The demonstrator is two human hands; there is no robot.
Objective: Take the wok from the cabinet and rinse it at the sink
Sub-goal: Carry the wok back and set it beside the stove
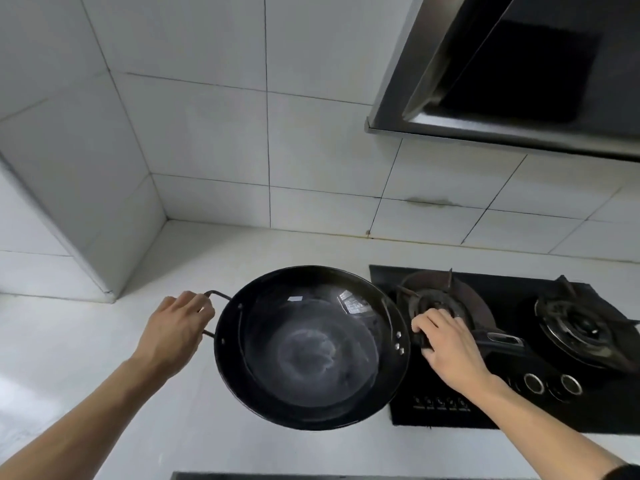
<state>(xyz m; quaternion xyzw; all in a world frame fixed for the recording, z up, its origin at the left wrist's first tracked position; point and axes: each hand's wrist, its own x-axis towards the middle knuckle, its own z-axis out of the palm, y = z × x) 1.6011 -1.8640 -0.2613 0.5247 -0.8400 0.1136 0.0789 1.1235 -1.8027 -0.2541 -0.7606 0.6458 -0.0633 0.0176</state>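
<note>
A black round wok [310,348] hangs level above the white countertop, its right edge over the left part of the gas hob. My left hand [173,330] grips the small metal loop handle on the wok's left side. My right hand [446,344] is curled round the long black handle on the wok's right side, near the rim. The inside of the wok looks bare and shiny. No sink and no cabinet are in view.
A black glass gas hob [519,410] with two burners and two knobs lies at the right. A range hood [502,74] hangs above it. White tiled walls stand behind, and a tiled column [86,202] juts out at the left. White countertop [104,358] spreads at the left.
</note>
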